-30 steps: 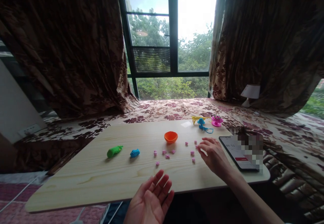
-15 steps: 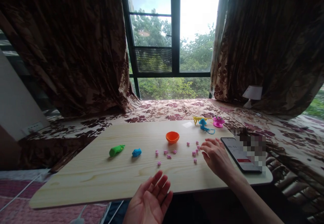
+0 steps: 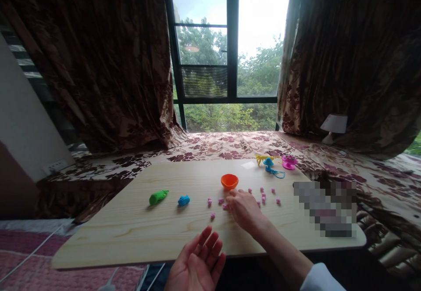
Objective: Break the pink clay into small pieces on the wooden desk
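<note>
My left hand (image 3: pixel 197 260) is palm up at the table's near edge, fingers spread a little and nothing on the palm. Over the middle of the table, my right hand (image 3: pixel 244 208) reaches down with its fingers drawn together among the small pink pieces (image 3: pixel 221 201). Whatever those fingertips hold, if anything, is hidden. Just beyond them stands an orange bowl (image 3: pixel 229 181). Several more pink pieces (image 3: pixel 263 199) lie to the right of this hand, and one pink piece (image 3: pixel 212 216) sits nearer my left hand.
On the pale wooden table (image 3: pixel 115 225), a green toy (image 3: pixel 158 197) and a blue toy (image 3: pixel 183 200) lie to the left. A blue mushroom-shaped toy (image 3: pixel 269 163), a yellow toy (image 3: pixel 263 158) and a pink toy (image 3: pixel 289 162) stand at the far right. A blurred-out phone (image 3: pixel 324 210) lies at the right edge.
My right hand has moved left, from beside the phone to the pieces in front of the orange bowl, and its fingers have come together. Some pink pieces on the right now lie differently.
</note>
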### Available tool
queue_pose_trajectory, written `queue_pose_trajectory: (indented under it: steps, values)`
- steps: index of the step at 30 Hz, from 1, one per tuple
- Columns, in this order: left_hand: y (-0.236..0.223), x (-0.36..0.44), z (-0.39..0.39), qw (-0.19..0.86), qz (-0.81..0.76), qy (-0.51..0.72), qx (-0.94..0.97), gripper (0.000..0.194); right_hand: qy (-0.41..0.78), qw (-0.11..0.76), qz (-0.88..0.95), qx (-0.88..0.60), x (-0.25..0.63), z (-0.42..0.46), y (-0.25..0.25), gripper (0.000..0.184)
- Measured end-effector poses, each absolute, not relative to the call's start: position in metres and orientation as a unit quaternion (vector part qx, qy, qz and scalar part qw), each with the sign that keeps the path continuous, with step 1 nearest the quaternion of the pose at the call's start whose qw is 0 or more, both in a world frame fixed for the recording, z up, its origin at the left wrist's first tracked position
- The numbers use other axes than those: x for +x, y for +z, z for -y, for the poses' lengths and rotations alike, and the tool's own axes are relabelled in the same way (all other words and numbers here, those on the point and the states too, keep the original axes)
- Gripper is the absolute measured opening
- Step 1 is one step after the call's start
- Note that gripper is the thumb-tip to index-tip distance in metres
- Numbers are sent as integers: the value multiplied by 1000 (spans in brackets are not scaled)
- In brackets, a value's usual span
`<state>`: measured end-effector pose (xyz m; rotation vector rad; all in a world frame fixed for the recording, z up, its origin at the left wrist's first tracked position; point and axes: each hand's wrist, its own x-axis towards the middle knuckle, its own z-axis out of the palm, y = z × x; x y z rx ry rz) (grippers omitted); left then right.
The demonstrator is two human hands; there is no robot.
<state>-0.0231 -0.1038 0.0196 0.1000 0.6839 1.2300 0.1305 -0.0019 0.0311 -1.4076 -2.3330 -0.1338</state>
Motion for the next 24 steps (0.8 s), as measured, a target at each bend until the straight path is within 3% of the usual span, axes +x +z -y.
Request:
queue_pose_trajectory:
  steps: [7,14,24]
  values:
    - [28,-23,105,762,-334,554,30,35,-30,226,824,-519,139,13,29,19]
    - [18,-2,102,750,-375,544,31,35,179,431,796,-386,135,77,58,16]
    - [-3,2,100,740,-389,544,73,29,154,438,795,-391,133,90,50,13]
